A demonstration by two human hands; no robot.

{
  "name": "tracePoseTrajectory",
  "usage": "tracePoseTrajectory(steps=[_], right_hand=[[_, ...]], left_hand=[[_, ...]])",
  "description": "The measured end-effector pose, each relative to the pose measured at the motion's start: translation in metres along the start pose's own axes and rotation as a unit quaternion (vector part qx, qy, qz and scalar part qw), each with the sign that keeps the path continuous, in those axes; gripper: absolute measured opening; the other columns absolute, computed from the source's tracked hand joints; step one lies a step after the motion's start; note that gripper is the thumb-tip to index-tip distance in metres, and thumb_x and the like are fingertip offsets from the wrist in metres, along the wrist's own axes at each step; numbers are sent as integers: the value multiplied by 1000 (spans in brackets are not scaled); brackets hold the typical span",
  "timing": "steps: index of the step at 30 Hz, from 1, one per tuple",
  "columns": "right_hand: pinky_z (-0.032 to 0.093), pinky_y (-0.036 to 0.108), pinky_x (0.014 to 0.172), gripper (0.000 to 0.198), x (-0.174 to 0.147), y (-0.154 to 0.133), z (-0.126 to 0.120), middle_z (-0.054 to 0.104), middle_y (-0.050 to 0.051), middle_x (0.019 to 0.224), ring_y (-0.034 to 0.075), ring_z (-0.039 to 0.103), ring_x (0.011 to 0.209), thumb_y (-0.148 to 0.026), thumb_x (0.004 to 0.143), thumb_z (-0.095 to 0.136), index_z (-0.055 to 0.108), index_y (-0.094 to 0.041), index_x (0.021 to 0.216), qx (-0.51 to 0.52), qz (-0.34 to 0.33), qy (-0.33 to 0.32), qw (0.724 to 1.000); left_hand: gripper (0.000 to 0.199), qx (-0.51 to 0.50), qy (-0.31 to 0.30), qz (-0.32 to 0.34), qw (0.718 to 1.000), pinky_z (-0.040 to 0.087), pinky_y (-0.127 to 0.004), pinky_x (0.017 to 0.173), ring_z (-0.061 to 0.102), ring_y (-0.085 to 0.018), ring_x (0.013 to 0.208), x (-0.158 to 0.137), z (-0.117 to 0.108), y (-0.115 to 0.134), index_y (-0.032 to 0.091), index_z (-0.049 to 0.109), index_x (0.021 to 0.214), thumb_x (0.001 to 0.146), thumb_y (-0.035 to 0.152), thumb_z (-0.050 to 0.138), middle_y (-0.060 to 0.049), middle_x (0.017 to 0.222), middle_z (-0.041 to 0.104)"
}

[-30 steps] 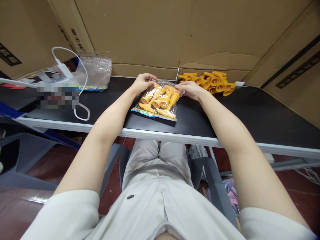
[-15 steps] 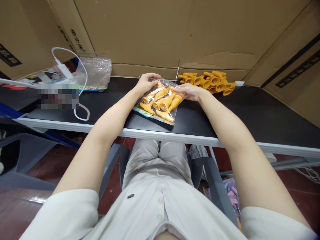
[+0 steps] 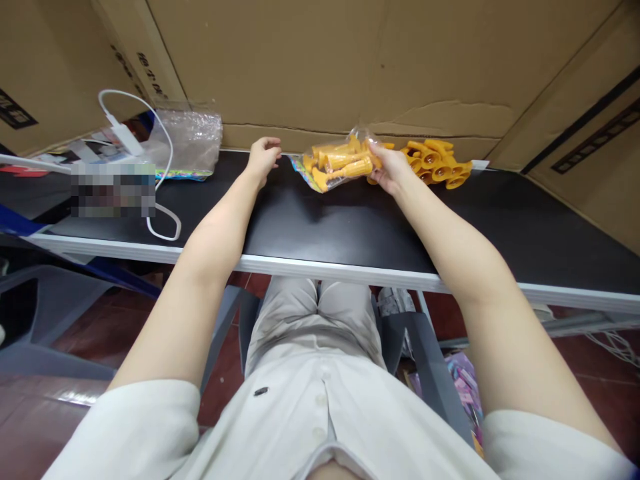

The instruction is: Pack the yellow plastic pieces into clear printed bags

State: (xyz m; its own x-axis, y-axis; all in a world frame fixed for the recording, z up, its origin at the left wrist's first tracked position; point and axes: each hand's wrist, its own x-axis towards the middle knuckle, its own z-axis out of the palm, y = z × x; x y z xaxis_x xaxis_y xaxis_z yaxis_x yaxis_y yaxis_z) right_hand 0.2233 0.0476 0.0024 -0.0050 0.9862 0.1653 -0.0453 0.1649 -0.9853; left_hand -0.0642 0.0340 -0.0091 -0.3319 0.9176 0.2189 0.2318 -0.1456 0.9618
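My right hand (image 3: 393,170) grips one end of a clear plastic bag (image 3: 343,162) filled with yellow plastic pieces, lifted a little above the table. A colourful strip runs along the bag's far left end. Left of the bag, apart from it, my left hand (image 3: 265,160) holds nothing, its fingers loosely bent and parted. Just beyond my right hand lies a pile of loose yellow plastic pieces (image 3: 433,160) with round cup-like ends, partly hidden by the hand.
A stack of flat clear bags (image 3: 187,137) lies at the back left of the black table (image 3: 325,233). Near it are a white cable (image 3: 170,143) and a blurred-out object (image 3: 114,190). Cardboard walls (image 3: 310,67) close off the back and sides.
My left hand has let go of the bag and moved left. My right hand has raised and turned the bag, carrying it back and right, toward the loose pile.
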Motion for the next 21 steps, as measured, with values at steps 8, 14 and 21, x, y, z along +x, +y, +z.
tracePoseTrajectory(steps=[8,14,21], right_hand=[[61,20,90,28,-16,-62,-10,79,15,121,12,79,104,-15,115,48,61,-16,90,226,-26,184,956],[56,23,75,68,27,-77,-94,76,13,120,21,77,117,-26,107,12,32,-22,41,256,-144,406,866],[58,46,105,82,41,-32,-221,56,33,155,27,66,140,-23,109,-2,68,13,130,68,-156,579,797]], left_hand=[[34,5,19,-19,1000,62,-31,95,75,-26,117,-2,-4,1,19,68,106,75,4,62,-11,121,74],[33,26,17,-14,999,62,-30,90,76,-26,115,-1,-4,0,19,68,105,74,6,64,-12,123,75],[35,48,8,-24,999,60,-25,86,76,-23,115,-6,-4,0,16,68,115,84,3,57,-13,131,75]])
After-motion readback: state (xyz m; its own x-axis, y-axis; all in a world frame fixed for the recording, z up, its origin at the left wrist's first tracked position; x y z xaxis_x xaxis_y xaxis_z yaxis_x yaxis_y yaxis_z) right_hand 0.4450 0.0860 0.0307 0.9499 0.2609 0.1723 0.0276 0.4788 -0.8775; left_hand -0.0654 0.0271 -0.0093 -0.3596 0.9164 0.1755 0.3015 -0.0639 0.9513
